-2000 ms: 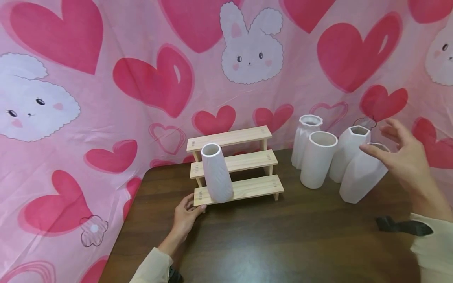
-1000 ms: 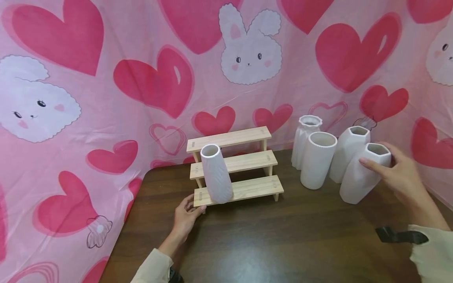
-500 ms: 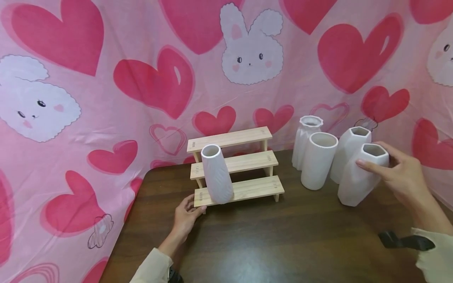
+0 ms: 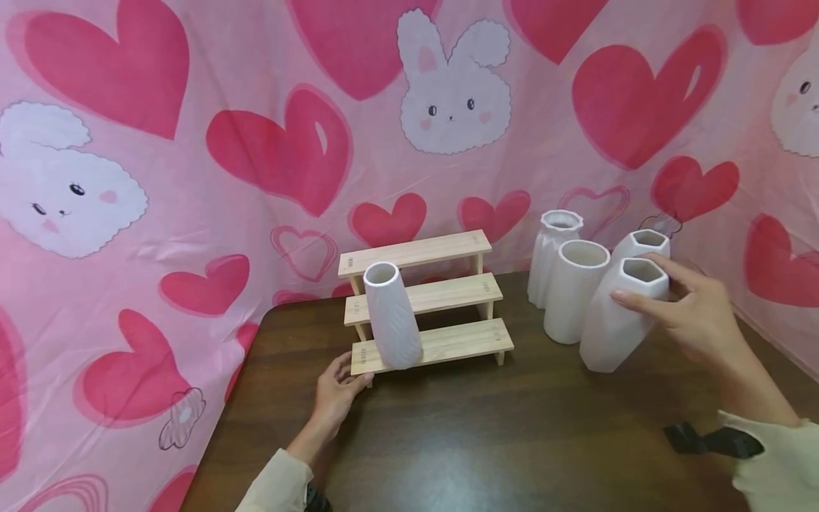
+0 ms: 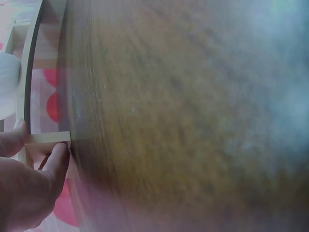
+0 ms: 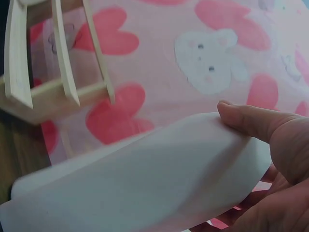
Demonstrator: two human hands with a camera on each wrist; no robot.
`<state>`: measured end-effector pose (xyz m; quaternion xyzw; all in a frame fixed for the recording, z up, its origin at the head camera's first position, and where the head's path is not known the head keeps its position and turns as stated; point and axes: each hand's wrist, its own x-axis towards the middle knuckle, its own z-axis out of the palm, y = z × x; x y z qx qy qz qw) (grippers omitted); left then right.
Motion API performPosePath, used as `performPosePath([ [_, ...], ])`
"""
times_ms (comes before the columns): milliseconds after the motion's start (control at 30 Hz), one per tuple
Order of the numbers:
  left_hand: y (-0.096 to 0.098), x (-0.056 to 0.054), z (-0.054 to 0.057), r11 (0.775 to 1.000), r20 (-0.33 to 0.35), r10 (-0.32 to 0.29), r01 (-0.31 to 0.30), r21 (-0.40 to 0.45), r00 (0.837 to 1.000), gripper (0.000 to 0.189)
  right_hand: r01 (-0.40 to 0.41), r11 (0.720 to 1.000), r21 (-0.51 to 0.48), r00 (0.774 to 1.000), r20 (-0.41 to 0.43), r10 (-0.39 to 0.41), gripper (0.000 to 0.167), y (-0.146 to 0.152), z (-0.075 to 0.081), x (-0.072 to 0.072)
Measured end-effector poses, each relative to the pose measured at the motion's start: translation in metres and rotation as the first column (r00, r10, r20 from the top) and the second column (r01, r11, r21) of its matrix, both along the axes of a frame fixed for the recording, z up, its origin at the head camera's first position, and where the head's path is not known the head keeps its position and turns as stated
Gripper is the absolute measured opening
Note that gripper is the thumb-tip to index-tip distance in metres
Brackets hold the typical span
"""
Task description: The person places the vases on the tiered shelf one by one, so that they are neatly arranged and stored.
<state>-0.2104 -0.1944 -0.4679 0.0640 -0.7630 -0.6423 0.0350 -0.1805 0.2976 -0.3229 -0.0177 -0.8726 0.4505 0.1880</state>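
Observation:
My right hand (image 4: 694,309) grips a white faceted vase (image 4: 617,323) near its six-sided mouth, thumb on the near side and fingers behind. In the right wrist view the vase (image 6: 145,179) fills the lower part, with the thumb across its upper end. At the left, my left hand (image 4: 335,391) holds the front left corner of a three-step wooden stand (image 4: 457,341). The left wrist view shows its thumb and fingers about the stand's end leg (image 5: 50,138). A white vase with a leafy relief (image 4: 393,320) stands on the lowest step.
Beside the held vase are a white cylindrical vase (image 4: 572,299), a fluted white vase (image 4: 544,249) and another faceted vase (image 4: 645,239), partly hidden behind it. The dark wooden table (image 4: 473,434) ends at a pink heart-printed cloth (image 4: 256,57) at the back.
My right hand came down onto the faceted vase, took hold of it and moved it left, now in front of the other faceted one. The left hand and stand have stayed put.

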Motion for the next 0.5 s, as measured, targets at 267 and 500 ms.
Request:
performPosePath([
  [267,-0.002,0.001,-0.001,1.000,-0.017,0.014,-0.014,-0.017,1.000,0.060,-0.100,0.995,-0.029,0.995,-0.027,0.100,0.068,-0.045,0.008,-0.007],
  [500,0.001,0.000,0.001,1.000,-0.011,0.007,-0.007,0.001,1.000,0.060,-0.184,0.982,-0.031,0.980,-0.088,0.181,0.061,-0.081,0.015,-0.018],
])
